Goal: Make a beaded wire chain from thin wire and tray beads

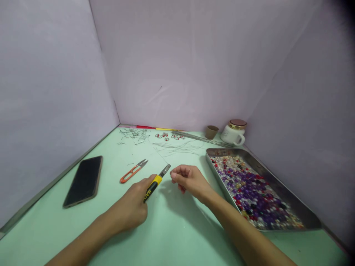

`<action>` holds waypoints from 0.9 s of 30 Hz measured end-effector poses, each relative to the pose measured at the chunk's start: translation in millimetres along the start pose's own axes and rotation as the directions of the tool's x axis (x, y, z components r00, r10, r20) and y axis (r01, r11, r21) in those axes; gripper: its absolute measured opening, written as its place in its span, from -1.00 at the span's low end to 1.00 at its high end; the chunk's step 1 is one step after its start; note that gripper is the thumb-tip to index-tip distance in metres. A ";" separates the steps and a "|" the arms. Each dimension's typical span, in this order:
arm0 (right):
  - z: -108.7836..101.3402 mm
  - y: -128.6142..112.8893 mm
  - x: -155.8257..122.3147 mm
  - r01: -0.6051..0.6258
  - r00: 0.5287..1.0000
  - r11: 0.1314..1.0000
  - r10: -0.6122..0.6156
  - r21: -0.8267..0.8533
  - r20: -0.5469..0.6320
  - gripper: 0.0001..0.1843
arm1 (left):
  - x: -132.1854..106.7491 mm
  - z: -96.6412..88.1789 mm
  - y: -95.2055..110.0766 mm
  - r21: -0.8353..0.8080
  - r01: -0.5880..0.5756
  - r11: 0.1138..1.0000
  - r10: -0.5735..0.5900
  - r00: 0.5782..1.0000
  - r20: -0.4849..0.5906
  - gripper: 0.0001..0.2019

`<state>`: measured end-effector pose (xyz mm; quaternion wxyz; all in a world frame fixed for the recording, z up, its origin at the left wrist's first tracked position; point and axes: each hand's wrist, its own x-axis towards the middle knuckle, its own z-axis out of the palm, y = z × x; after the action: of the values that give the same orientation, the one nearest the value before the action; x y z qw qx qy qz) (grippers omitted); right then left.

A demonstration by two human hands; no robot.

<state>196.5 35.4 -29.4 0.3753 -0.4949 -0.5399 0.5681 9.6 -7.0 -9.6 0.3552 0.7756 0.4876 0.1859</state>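
Note:
My left hand [135, 203] is wrapped round the black and yellow handles of a pair of pliers [155, 182], whose metal jaws point up and to the right. From the tip of the jaws a thin wire [161, 156] runs up to the left. Just right of the jaws, my right hand [191, 181] has its thumb and forefinger pinched together. Whatever may be between those fingertips is too small to make out. Orange thread snips [133, 172] lie beyond my left hand, blades pointing away.
A metal tray [219, 188] of mixed beads stands at the right, a phone [84, 181] at the left. Along the back are cut wire pieces [134, 135], red-beaded rings [165, 136], long wires [199, 138], a brown cup [211, 132] and a lidded white mug [231, 135].

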 end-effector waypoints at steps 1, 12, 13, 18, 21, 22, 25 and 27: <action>0.5 -0.3 -0.6 -0.020 1.000 0.999 0.020 0.047 0.008 -0.85 | -0.3 -1.5 3.7 -0.016 0.001 1.000 -0.001 1.000 0.018 -0.55; -0.3 -5.9 -4.2 0.004 1.000 0.996 -0.003 0.092 -0.010 -0.80 | 1.0 -7.4 7.0 -0.382 0.198 0.903 -0.129 0.971 0.199 -0.57; -1.2 -6.9 -4.1 0.039 0.998 0.999 -0.039 0.011 -0.053 -0.82 | 1.2 -8.8 6.9 -0.427 0.217 0.878 -0.123 0.964 0.236 -0.54; -6.8 -10.9 -7.0 0.190 0.960 0.926 -0.245 -0.325 -0.136 -0.84 | -0.2 -15.1 5.6 -0.528 0.289 0.798 -0.141 0.942 0.304 -0.44; -10.9 -11.2 -10.0 0.287 0.917 0.810 -0.386 -0.511 -0.098 -0.82 | -2.0 -16.6 4.6 -0.539 0.311 0.783 -0.154 0.936 0.316 -0.42; -12.2 -11.0 -10.6 0.327 0.895 0.758 -0.440 -0.564 -0.072 -0.82 | -2.3 -16.9 4.4 -0.544 0.313 0.779 -0.151 0.935 0.321 -0.42; -15.3 -9.7 -10.8 0.426 0.821 0.600 -0.571 -0.677 0.010 -0.81 | -2.1 -17.4 4.3 -0.568 0.314 0.761 -0.135 0.932 0.336 -0.41; -16.7 -8.6 -10.0 0.462 0.783 0.518 -0.620 -0.720 0.056 -0.81 | -1.6 -17.7 4.9 -0.581 0.314 0.751 -0.123 0.931 0.344 -0.39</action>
<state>214.0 31.0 -18.1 0.3713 -0.4604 -0.7976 0.1182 0.7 -3.2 6.0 0.6784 0.5677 0.4298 0.1808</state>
